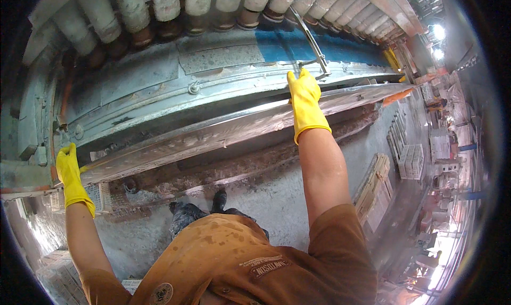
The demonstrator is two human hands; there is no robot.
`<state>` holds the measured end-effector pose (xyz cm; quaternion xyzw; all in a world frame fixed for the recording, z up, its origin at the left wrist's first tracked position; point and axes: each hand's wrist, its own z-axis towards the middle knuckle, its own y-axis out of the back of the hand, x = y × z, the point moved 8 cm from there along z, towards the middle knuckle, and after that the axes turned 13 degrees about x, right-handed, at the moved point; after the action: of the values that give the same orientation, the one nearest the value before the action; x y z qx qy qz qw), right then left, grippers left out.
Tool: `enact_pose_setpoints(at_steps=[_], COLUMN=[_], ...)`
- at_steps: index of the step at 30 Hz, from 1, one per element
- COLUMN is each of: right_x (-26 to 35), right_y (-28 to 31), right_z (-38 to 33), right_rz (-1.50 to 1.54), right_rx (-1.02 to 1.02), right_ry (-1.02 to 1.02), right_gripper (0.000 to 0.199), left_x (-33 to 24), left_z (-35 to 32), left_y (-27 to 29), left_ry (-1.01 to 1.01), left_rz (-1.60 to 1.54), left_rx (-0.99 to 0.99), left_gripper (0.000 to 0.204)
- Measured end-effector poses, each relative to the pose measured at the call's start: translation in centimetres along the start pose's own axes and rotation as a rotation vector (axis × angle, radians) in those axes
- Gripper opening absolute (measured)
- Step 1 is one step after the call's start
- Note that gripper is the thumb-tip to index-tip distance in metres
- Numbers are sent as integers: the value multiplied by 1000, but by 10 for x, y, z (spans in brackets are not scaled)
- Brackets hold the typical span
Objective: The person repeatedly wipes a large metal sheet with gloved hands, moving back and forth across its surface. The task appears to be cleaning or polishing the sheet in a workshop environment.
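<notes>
I wear yellow rubber gloves on both hands. My left hand (69, 172) is at the left end of a long metal trough-like machine, its fingers curled; whatever they hold is hidden. My right hand (306, 100) reaches over the long metal ledge (239, 119) on the machine's near side. Its fingers are closed at the lower end of a thin, angled metal frame (314, 47), which leans up toward the rollers. A dark gap runs between that ledge and the machine's grey, bolted rail (223, 84).
A row of pale, dusty rollers (165, 4) spans the top. Behind the rail lie grey sheets (143, 73) and a blue panel (340, 47). White crates (411, 161) and wooden boards (374, 190) stand on the wet floor at right. An orange piece (397, 96) sits at the ledge's right end.
</notes>
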<state>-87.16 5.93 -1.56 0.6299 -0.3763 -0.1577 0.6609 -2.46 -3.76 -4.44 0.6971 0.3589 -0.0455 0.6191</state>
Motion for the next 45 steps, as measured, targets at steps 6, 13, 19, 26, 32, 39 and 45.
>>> enact_pose_setpoints(at_steps=[6,13,19,26,32,39,45], right_x=[6,7,1,-1,5,2,4], right_y=[5,4,-1,-3,2,3,1], right_z=[-5,-4,3,3,-1,-2,0], right_rz=[-20,-59,-39,20,-30,-27,-49], right_rx=[-5,53,40,34,3,-19,132], right_ry=[1,-22,-29,-8,-10,12,-65], right_gripper=[46,58,48,46,46,48,64], left_x=[3,10,11,-1,10,11,6], left_z=[2,9,10,-6,8,10,4], left_y=[4,3,3,1,3,-3,2], left_ry=[5,0,-36,16,-30,-4,3], left_rz=[64,97,104,-49,53,-44,65], left_rx=[-11,-29,-52,-19,-34,20,-25], left_gripper=[47,48,47,44,44,44,44])
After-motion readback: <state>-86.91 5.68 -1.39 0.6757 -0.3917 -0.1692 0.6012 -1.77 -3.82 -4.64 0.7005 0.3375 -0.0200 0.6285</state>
